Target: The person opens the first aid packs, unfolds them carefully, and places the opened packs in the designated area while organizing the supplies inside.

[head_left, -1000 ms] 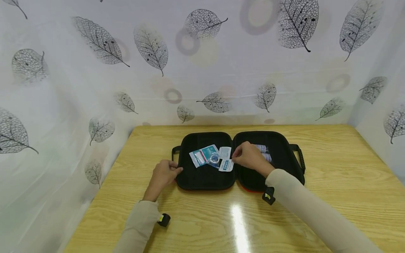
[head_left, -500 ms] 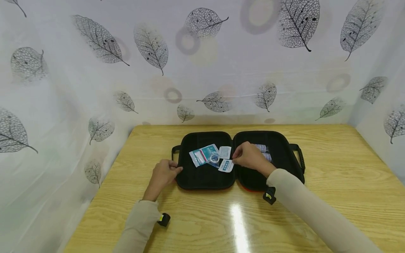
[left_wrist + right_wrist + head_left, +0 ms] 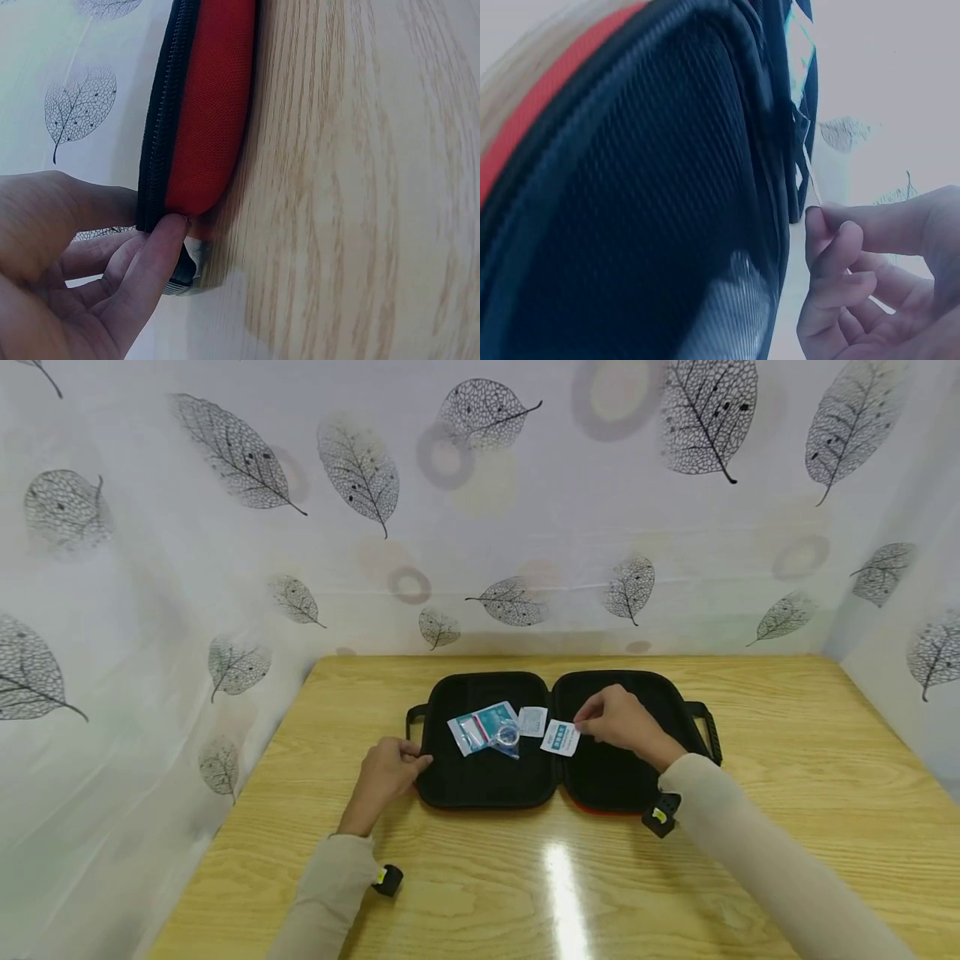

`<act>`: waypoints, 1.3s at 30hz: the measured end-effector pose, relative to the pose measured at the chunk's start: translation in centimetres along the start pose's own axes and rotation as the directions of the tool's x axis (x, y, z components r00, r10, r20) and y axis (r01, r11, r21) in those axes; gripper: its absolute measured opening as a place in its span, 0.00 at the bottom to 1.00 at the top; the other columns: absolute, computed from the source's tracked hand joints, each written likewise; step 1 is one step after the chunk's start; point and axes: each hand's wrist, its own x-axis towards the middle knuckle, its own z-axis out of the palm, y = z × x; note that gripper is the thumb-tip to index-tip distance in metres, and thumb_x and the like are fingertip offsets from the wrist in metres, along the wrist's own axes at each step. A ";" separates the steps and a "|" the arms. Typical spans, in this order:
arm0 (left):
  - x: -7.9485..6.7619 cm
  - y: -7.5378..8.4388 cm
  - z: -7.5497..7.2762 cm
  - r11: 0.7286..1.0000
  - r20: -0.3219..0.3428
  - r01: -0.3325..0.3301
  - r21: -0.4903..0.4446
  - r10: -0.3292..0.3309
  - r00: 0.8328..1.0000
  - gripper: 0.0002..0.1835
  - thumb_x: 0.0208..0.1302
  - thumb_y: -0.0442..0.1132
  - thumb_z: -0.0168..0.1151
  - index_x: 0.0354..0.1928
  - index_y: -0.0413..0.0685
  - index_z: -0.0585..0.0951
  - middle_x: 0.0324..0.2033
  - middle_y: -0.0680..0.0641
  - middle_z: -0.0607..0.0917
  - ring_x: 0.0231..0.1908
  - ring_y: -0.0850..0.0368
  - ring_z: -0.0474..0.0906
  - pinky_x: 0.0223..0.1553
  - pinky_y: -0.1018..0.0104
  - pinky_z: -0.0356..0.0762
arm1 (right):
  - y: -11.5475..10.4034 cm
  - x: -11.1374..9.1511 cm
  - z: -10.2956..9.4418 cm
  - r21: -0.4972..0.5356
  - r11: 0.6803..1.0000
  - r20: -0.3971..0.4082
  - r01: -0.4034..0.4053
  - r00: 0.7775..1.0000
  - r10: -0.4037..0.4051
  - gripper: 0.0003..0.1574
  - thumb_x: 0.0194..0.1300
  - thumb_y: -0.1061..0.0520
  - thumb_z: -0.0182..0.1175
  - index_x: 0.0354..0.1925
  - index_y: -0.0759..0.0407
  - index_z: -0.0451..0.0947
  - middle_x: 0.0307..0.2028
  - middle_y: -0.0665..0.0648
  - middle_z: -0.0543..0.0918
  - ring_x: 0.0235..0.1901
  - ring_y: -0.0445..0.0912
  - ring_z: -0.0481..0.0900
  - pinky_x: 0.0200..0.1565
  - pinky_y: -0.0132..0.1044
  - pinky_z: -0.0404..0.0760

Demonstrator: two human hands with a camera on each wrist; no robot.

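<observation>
An open black case (image 3: 487, 789) with a red outer shell (image 3: 214, 97) lies flat on the table. My left hand (image 3: 382, 777) pinches the rim at its left half; the left wrist view shows thumb and fingers at the zipper's corner. Between thumb and fingertips, my right hand (image 3: 618, 722) holds a small white packet with a blue label (image 3: 561, 737) by its right edge, above the case's hinge. In the left half lie another white packet (image 3: 533, 721), a teal-and-white packet (image 3: 480, 728) and a clear ring-shaped item (image 3: 507, 735). The right hand covers part of the right half.
Carry handles stick out on both sides, the right handle (image 3: 707, 735) being the larger in view. A wooden table (image 3: 465, 877) extends around the case. Behind it hangs a white leaf-patterned cloth (image 3: 480, 527).
My right hand has moved right and slightly up, drawing the labelled packet away from the other white packet. Bottle-like items seen earlier beside that hand are now hidden. The left hand stays put.
</observation>
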 end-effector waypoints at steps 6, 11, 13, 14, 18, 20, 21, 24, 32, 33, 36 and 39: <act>0.0 0.0 0.0 1.000 -0.002 0.003 0.008 -0.003 1.000 0.15 0.66 0.40 0.69 0.47 0.34 0.85 0.32 0.44 0.88 0.25 0.57 0.82 0.30 0.63 0.80 | 1.0 -0.9 -2.1 0.000 1.000 -0.041 -0.007 0.999 0.007 0.09 0.65 0.62 0.65 0.38 0.68 0.87 0.36 0.61 0.86 0.31 0.49 0.78 0.32 0.39 0.77; 0.0 0.0 0.0 1.000 -0.008 -0.002 0.026 0.002 1.000 0.15 0.66 0.40 0.70 0.46 0.34 0.85 0.33 0.44 0.88 0.28 0.56 0.82 0.31 0.63 0.80 | 2.2 -1.8 -4.1 0.000 1.000 -0.056 -0.030 0.998 0.030 0.12 0.67 0.62 0.63 0.42 0.71 0.85 0.39 0.64 0.85 0.33 0.50 0.78 0.34 0.38 0.79; 0.0 0.0 0.0 1.000 -0.009 -0.006 0.025 0.006 1.000 0.15 0.66 0.40 0.70 0.46 0.34 0.85 0.33 0.44 0.88 0.28 0.56 0.82 0.31 0.63 0.80 | 2.8 -2.3 -4.9 0.004 0.999 -0.057 -0.044 0.997 0.044 0.13 0.68 0.61 0.63 0.43 0.72 0.85 0.40 0.65 0.85 0.33 0.50 0.78 0.34 0.39 0.80; 0.0 0.0 0.0 1.000 -0.009 -0.006 0.024 0.006 1.000 0.15 0.66 0.40 0.70 0.46 0.34 0.85 0.33 0.44 0.88 0.27 0.56 0.82 0.31 0.63 0.80 | 3.1 -2.5 -5.3 0.005 0.998 -0.058 -0.055 0.997 0.055 0.13 0.68 0.61 0.63 0.44 0.72 0.85 0.41 0.65 0.85 0.33 0.50 0.79 0.34 0.39 0.81; -0.1 0.0 0.0 1.000 -0.005 -0.004 0.013 0.004 1.000 0.15 0.66 0.40 0.69 0.46 0.34 0.85 0.32 0.45 0.88 0.25 0.57 0.82 0.30 0.63 0.80 | 4.6 -3.6 -7.0 0.004 0.994 -0.057 -0.109 0.992 0.109 0.16 0.69 0.58 0.63 0.46 0.72 0.84 0.40 0.64 0.84 0.32 0.51 0.77 0.30 0.40 0.78; -0.1 0.1 0.0 1.000 -0.003 0.000 0.008 0.000 1.000 0.15 0.66 0.39 0.69 0.47 0.34 0.85 0.31 0.45 0.88 0.23 0.57 0.82 0.29 0.64 0.80 | 5.3 -4.1 -7.8 0.007 0.990 -0.054 -0.141 0.989 0.141 0.17 0.70 0.57 0.63 0.47 0.72 0.83 0.39 0.63 0.83 0.31 0.51 0.76 0.28 0.40 0.77; -0.1 0.1 0.0 1.000 -0.001 0.005 0.004 -0.005 1.000 0.15 0.66 0.39 0.69 0.47 0.34 0.85 0.31 0.45 0.88 0.22 0.57 0.82 0.29 0.64 0.80 | 5.7 -4.3 -8.1 0.010 0.988 -0.052 -0.155 0.986 0.155 0.18 0.70 0.57 0.62 0.48 0.73 0.82 0.39 0.62 0.82 0.30 0.51 0.76 0.27 0.40 0.76; -0.2 0.1 -0.1 1.000 0.000 0.011 -0.005 -0.011 1.000 0.15 0.67 0.39 0.69 0.48 0.34 0.85 0.31 0.44 0.87 0.21 0.57 0.82 0.28 0.65 0.80 | 6.8 -4.9 -8.9 0.015 0.982 -0.044 -0.187 0.981 0.188 0.19 0.70 0.57 0.62 0.49 0.74 0.81 0.37 0.61 0.81 0.29 0.50 0.74 0.26 0.39 0.74; -0.2 0.2 0.0 1.000 0.008 0.015 -0.008 -0.015 1.000 0.15 0.66 0.39 0.69 0.48 0.34 0.84 0.31 0.45 0.87 0.20 0.57 0.82 0.26 0.64 0.80 | 8.7 -6.2 -10.0 0.016 0.975 -0.015 -0.224 0.974 0.224 0.18 0.71 0.58 0.61 0.49 0.74 0.80 0.30 0.57 0.81 0.26 0.47 0.72 0.24 0.37 0.70; -0.2 0.1 0.0 1.000 0.009 0.015 -0.009 -0.015 1.000 0.15 0.66 0.39 0.69 0.47 0.34 0.85 0.30 0.45 0.87 0.20 0.57 0.82 0.25 0.65 0.80 | 8.9 -6.3 -10.0 0.019 0.974 -0.013 -0.226 0.974 0.226 0.18 0.71 0.59 0.61 0.49 0.74 0.80 0.29 0.56 0.80 0.26 0.46 0.71 0.24 0.37 0.69; -0.2 0.1 0.0 1.000 0.006 0.012 -0.007 -0.012 1.000 0.15 0.66 0.39 0.69 0.47 0.34 0.85 0.30 0.45 0.88 0.20 0.58 0.82 0.25 0.65 0.79 | 9.4 -6.5 -9.9 0.020 0.973 -0.004 -0.229 0.973 0.229 0.17 0.71 0.59 0.62 0.48 0.74 0.81 0.27 0.56 0.78 0.24 0.45 0.70 0.23 0.36 0.69; -0.1 0.1 0.0 1.000 0.005 0.010 -0.007 -0.010 1.000 0.14 0.66 0.39 0.70 0.47 0.34 0.85 0.30 0.45 0.88 0.20 0.58 0.82 0.26 0.65 0.80 | 9.9 -6.5 -9.6 0.022 0.974 0.006 -0.227 0.974 0.227 0.16 0.70 0.59 0.63 0.47 0.73 0.82 0.28 0.55 0.78 0.25 0.46 0.71 0.23 0.37 0.70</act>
